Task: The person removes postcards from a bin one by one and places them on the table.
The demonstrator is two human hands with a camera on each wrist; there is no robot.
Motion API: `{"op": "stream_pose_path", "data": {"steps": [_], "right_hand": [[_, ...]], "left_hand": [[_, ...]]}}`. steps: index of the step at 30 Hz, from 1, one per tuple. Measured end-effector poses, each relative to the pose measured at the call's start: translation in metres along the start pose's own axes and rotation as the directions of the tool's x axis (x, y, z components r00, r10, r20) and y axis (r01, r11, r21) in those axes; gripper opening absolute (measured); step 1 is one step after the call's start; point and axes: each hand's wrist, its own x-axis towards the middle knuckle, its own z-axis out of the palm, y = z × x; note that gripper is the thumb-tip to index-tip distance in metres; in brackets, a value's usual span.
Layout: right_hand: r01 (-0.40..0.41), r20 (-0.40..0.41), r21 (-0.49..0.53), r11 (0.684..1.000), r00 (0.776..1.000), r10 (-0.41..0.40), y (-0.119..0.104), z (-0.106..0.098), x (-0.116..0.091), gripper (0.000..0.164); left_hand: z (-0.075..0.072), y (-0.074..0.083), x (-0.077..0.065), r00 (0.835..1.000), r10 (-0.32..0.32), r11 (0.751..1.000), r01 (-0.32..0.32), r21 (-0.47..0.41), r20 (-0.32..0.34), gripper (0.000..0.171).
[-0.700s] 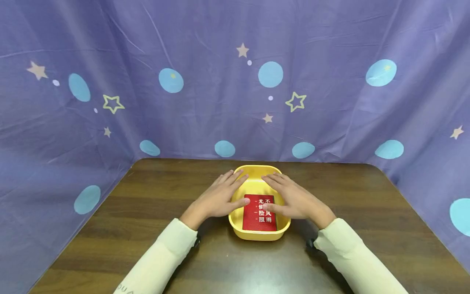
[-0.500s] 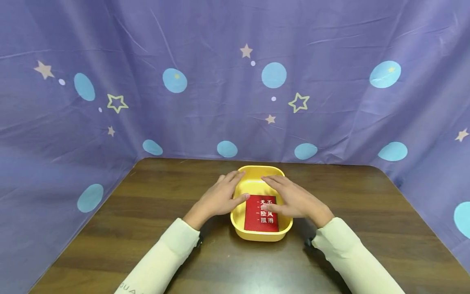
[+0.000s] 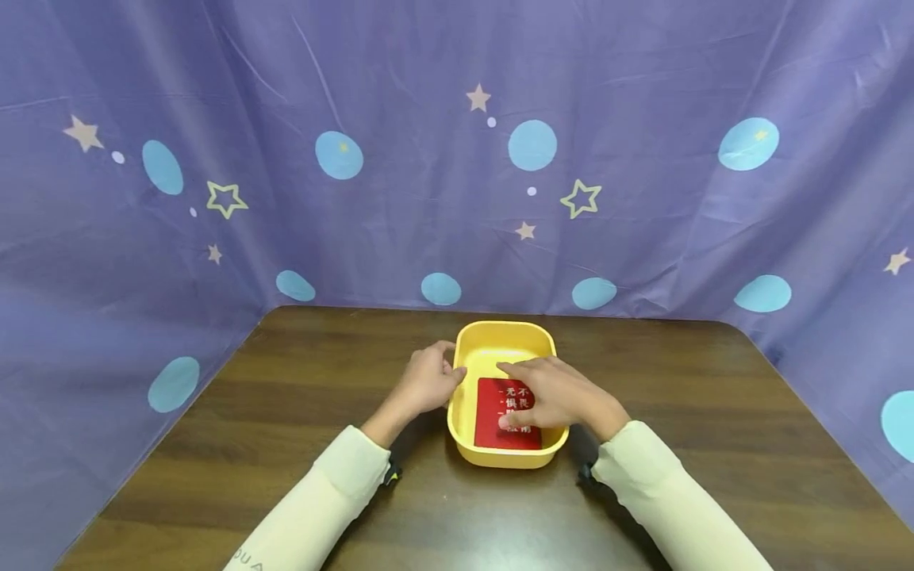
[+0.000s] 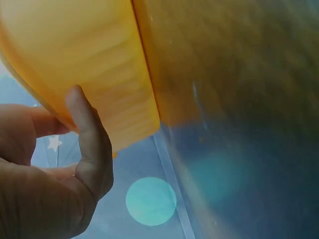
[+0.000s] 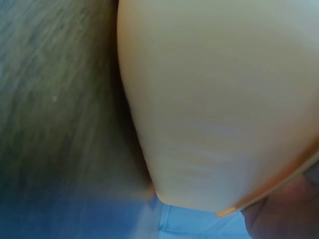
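Observation:
A yellow plastic basin with rounded corners stands on the table in the head view. Inside lies a flat red booklet or card printed with white characters. At the basin's left rim my left hand holds on, thumb over the edge and fingers along the outer wall. The left wrist view shows these fingers against the yellow wall. My right hand reaches over the right rim, fingers spread above the red piece and partly covering it. In the right wrist view the basin's side hides most of that hand.
The dark brown wooden table extends to both sides of the basin. Behind it hangs a purple curtain with stars and blue ovals. Pale sleeves cover both forearms.
My left hand has come down from above the basin and taken hold of its left rim. The right hand has lowered and shifted slightly left over the red piece.

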Motion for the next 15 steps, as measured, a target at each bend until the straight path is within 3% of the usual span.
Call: {"op": "stream_pose_path", "data": {"steps": [4, 9, 12, 15], "right_hand": [[-0.031, 0.036, -0.050, 0.998, 0.999, 0.033, -0.003, 0.000, 0.003, 0.095], [-0.026, 0.077, -0.089, 0.996, 0.996, 0.033, -0.005, 0.000, 0.003, 0.094], [-0.014, 0.090, -0.114, 0.993, 0.996, 0.024, -0.006, 0.000, 0.003, 0.093], [-0.020, 0.110, -0.146, 0.989, 0.993, 0.036, -0.008, 0.000, 0.003, 0.094]], "left_hand": [[-0.005, 0.000, 0.000, 0.993, -0.090, 0.980, 0.102, -0.169, 0.080, 0.040], [-0.008, -0.008, 0.005, 0.957, -0.179, 0.882, 0.259, -0.393, 0.228, 0.028], [-0.010, -0.012, 0.007, 0.942, -0.185, 0.837, 0.300, -0.457, 0.280, 0.028], [-0.011, -0.014, 0.008, 0.934, -0.189, 0.822, 0.318, -0.472, 0.302, 0.029]]}}
